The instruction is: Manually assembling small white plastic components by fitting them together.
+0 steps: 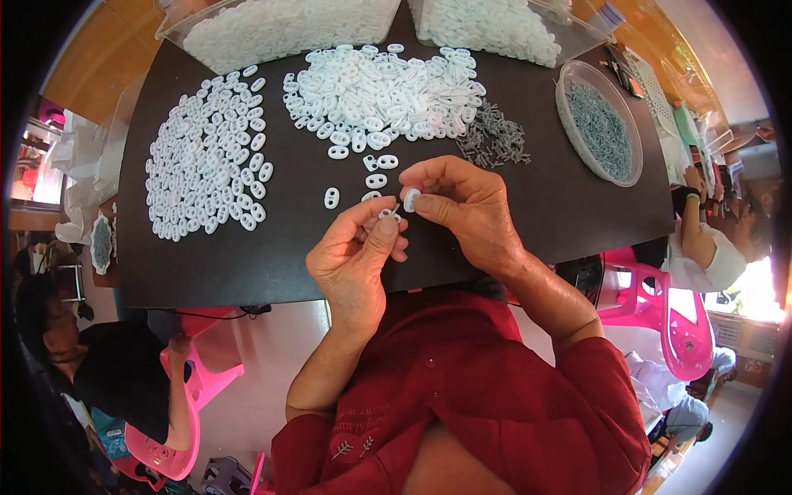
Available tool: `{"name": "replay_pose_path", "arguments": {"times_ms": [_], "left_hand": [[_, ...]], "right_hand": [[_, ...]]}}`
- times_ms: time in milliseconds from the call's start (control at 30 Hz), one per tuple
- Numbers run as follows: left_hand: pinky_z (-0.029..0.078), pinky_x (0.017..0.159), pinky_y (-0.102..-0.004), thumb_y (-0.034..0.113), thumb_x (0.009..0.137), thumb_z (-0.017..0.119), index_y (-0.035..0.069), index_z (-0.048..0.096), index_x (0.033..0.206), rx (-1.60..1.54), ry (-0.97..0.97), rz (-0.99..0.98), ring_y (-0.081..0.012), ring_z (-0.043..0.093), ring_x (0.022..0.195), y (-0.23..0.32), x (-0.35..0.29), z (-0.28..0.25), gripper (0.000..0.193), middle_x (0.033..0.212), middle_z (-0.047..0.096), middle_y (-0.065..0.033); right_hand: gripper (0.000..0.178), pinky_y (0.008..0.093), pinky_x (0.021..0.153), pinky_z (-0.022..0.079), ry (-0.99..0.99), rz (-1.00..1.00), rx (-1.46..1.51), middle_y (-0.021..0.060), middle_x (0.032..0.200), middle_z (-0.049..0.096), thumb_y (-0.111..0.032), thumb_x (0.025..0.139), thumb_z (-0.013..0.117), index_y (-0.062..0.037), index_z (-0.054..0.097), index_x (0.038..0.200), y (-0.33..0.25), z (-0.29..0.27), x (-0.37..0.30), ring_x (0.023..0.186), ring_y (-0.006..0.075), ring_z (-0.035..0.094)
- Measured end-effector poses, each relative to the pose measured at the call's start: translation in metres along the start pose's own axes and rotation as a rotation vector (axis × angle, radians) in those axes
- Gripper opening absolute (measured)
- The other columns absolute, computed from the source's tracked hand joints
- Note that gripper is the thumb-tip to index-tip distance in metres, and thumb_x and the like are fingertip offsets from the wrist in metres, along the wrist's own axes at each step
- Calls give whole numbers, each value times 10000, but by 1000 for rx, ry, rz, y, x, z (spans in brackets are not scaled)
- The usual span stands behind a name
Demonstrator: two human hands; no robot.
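My left hand (359, 256) pinches a small white plastic piece with a thin grey pin or screw standing at it, between thumb and fingers. Close beside it, my right hand (462, 206) grips a white oval plastic piece (410, 200) between thumb and forefinger. The two pieces nearly meet; whether they touch I cannot tell. Just beyond my fingers lie a few loose white two-hole ovals (376, 181). Farther off is a heap of white plastic pieces (363, 91), with a small pile of grey pins or screws (495, 136) at its right edge.
A spread of white two-hole ovals (206, 157) covers the dark table's left side. Clear bins of white pieces (289, 33) (487, 29) stand at the back. A round tub (638, 169) of grey pins sits far right. Other people sit left and right, near pink chairs (685, 330).
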State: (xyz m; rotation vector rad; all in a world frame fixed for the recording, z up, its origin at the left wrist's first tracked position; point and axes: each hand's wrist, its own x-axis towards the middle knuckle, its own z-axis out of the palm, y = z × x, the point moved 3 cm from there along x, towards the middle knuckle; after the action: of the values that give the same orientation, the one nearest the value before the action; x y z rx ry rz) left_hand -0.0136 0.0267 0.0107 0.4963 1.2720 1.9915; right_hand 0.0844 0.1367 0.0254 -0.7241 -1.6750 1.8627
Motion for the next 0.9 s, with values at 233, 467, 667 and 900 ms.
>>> {"name": "replay_pose_path", "arguments": {"times_ms": [233, 467, 667, 900], "left_hand": [[485, 570, -191, 53, 868, 641, -38, 632, 1045, 82, -46, 20, -74, 575, 667, -1, 0, 0, 199, 853, 636, -57], [471, 545, -207, 36, 851, 650, -42, 639, 1031, 115, -6, 37, -93, 571, 634, -1, 1, 2, 197, 797, 639, -76], [464, 561, -193, 27, 858, 638, -40, 636, 1036, 139, -13, 39, -78, 563, 648, -3, 1, -1, 191, 811, 638, -69], [459, 573, -182, 41, 865, 639, -38, 635, 1029, 307, -40, 114, -57, 550, 666, -6, 3, -3, 182, 819, 633, -48]], "right_hand": [[175, 233, 686, 491, -33, 85, 14, 58, 897, 646, -1, 838, 619, -4, 607, 1013, -4, -4, 9, 808, 84, 591], [171, 234, 749, 473, -78, 10, -9, 53, 914, 650, 17, 823, 614, -3, 629, 992, -3, -7, 13, 838, 90, 583], [187, 218, 773, 460, -125, 4, -101, 25, 913, 647, 36, 805, 611, -2, 660, 982, -9, -10, 16, 841, 72, 564], [223, 229, 742, 482, -131, 13, -149, 24, 861, 642, 45, 774, 619, -2, 655, 988, -13, -6, 20, 790, 72, 578]]}}
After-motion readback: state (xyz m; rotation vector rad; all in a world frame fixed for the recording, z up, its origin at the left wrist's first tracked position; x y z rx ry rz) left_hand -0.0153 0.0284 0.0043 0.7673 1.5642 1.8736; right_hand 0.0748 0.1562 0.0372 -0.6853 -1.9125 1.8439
